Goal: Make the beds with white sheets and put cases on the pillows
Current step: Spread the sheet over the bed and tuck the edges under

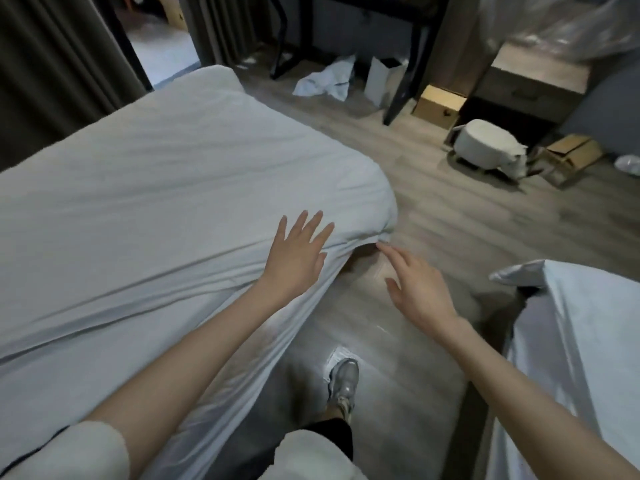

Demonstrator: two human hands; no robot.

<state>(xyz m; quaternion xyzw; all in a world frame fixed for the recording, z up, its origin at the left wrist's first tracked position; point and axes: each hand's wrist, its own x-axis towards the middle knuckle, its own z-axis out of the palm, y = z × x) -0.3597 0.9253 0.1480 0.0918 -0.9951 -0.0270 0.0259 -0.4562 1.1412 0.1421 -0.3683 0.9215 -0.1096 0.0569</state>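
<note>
A bed (156, 174) covered with a white sheet fills the left half of the view, and its near corner hangs loose over the side. My left hand (296, 256) lies flat on the sheet near that corner, fingers spread. My right hand (420, 287) hovers beside the bed's edge with straight fingers, its fingertips near the sheet's hem below the corner. It holds nothing. A second bed (571, 341) with shiny white bedding shows at the right edge.
Wood floor runs between the two beds, with my shoe (343, 381) on it. Crumpled white cloth (327, 81), a white bin (381, 81), cardboard boxes (438, 105), a round stool (485, 143) and a dark desk (346, 32) stand beyond the bed's corner.
</note>
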